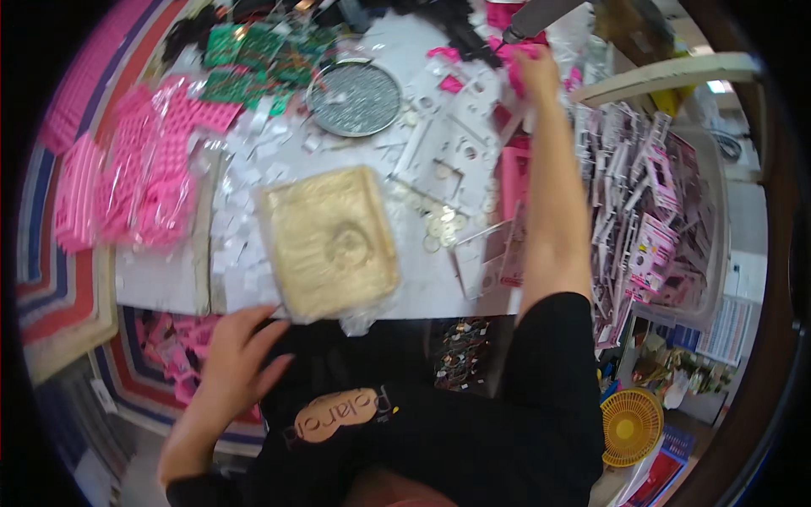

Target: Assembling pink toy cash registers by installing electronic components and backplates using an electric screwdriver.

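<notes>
My left hand (pixel 243 355) is at the table's front edge, with its fingers apart and nothing in it. Just beyond it lies a yellowish block wrapped in clear plastic (pixel 334 241), with a round mark on its face. My right arm stretches to the far right of the table. There my right hand (pixel 536 74) has its fingers closed on a bright pink plastic piece (pixel 514 66), whose shape is partly hidden. Close above that hand hangs a dark grey screwdriver-like tool (pixel 541 19), pointing down toward the pink pieces.
A round tray of small metal parts (pixel 355 100) stands mid-table, with green circuit boards (pixel 253 51) behind. Bagged pink parts (pixel 148 169) fill the left. White plastic panels (pixel 456 135) lie near my right arm. A bin of printed panels (pixel 705 279) and a yellow basket (pixel 632 427) are rightward.
</notes>
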### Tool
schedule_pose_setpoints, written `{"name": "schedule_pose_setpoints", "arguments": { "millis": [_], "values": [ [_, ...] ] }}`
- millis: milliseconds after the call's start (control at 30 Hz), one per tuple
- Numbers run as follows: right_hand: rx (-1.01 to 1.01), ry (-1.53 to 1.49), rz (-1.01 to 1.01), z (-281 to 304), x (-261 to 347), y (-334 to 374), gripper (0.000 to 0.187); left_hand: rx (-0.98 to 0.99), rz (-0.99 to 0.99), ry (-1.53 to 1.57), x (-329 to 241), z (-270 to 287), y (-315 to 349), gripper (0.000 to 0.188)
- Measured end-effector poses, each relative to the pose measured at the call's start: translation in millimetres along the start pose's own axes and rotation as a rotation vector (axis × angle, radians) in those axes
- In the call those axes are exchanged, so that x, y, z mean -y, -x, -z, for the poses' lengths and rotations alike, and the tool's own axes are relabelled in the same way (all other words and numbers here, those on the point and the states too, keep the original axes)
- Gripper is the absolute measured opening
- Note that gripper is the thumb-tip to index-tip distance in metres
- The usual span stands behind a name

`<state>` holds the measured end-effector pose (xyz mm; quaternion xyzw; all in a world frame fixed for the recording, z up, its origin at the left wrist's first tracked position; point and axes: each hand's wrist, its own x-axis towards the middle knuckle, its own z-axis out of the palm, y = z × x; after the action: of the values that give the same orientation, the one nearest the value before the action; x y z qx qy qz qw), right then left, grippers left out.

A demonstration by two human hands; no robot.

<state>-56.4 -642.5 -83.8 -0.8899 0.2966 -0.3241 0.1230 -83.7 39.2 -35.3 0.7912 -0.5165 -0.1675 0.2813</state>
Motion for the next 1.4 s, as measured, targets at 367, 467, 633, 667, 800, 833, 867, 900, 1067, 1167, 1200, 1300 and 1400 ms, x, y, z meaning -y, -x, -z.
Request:
{"name": "schedule_pose_setpoints", "arguments": {
  "millis": [367,467,633,667,800,833,867,900,1067,1167,1200,1300,1400],
  "values": [
    [0.450,-0.420,0.509,113.5,230.0,250.2,0.032,0.005,-0.314,-0.164,25.7,-31.4,-54.5,0.037],
    [0.505,-0.504,0.701,75.1,254.7,284.4,0.041,0.040,-0.284,-0.147,26.3,-24.0,-56.0,0.036],
    [0.717,-0.593,0.714,82.7,252.6,268.7,0.043,0.028,-0.239,-0.070,31.1,-24.2,-46.7,0.035],
    [0.710,-0.594,0.674,84.8,247.6,267.4,0.040,-0.006,-0.231,-0.066,30.0,-26.0,-46.6,0.035],
    [0.672,-0.502,0.480,81.2,231.7,264.1,0.032,-0.107,-0.208,-0.016,16.4,-38.7,-55.8,0.035],
    [0.679,-0.463,0.462,77.9,236.7,263.9,0.031,-0.124,-0.202,0.002,13.3,-42.7,-59.3,0.035],
    [0.686,-0.425,0.445,74.1,242.5,263.7,0.031,-0.130,-0.204,0.007,9.7,-46.1,-62.4,0.035],
    [0.660,-0.452,0.510,68.9,250.3,263.6,0.029,-0.137,-0.204,0.009,6.5,-49.1,-64.9,0.035],
    [0.677,-0.392,0.856,45.6,263.1,259.5,0.020,-0.087,-0.249,0.004,2.3,-53.5,-74.5,0.035],
    [0.626,-0.374,0.942,43.7,265.5,255.8,0.016,-0.079,-0.248,-0.008,7.0,-53.6,-70.7,0.034],
    [0.619,-0.355,0.873,46.2,265.0,255.6,0.016,-0.088,-0.240,-0.010,8.2,-52.9,-68.4,0.034],
    [0.600,-0.285,0.677,59.7,262.5,262.6,0.014,-0.115,-0.224,-0.001,9.4,-53.0,-68.0,0.037],
    [0.568,-0.209,0.576,60.6,260.3,276.0,0.012,-0.140,-0.224,0.016,5.6,-54.4,-75.2,0.043]
  ]
}}
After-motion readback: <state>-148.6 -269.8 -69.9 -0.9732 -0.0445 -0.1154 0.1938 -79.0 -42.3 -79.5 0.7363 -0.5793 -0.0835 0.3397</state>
